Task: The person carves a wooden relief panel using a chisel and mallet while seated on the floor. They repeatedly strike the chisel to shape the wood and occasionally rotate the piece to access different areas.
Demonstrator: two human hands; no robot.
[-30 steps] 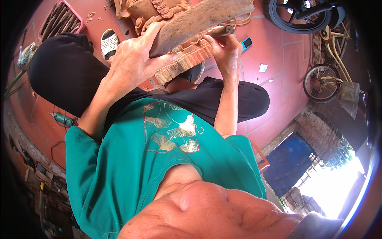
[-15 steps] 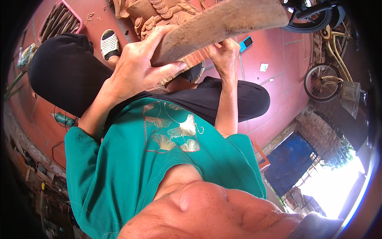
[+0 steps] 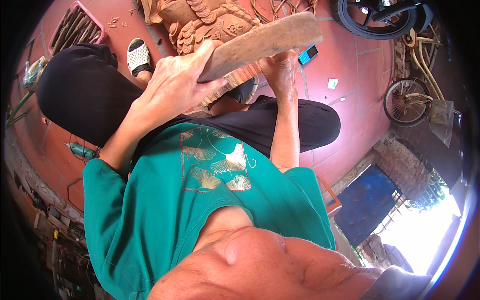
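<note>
My left hand is closed round the near end of a flat, thick brown wooden bar. The bar slants up to the right, across the space above my lap. Behind and below it, my right hand has its fingers bent and pressed together at a wooden piece with a striped, layered edge. The bar partly covers those fingers, so what they hold cannot be made out. Just beyond the bar lies a large carved wooden piece with curled, scale-like relief, partly hidden by the bar.
A pink basket of carving tools or sticks stands far left. On the red tiles lie a blue phone, a small pale packet and a green power tool. A motorbike wheel and a bicycle wheel are at right.
The wooden bar's far end has swung left and slightly down, uncovering more of the carving and motorbike wheel. My left hand has shifted slightly with it; my right hand stays about where it was.
</note>
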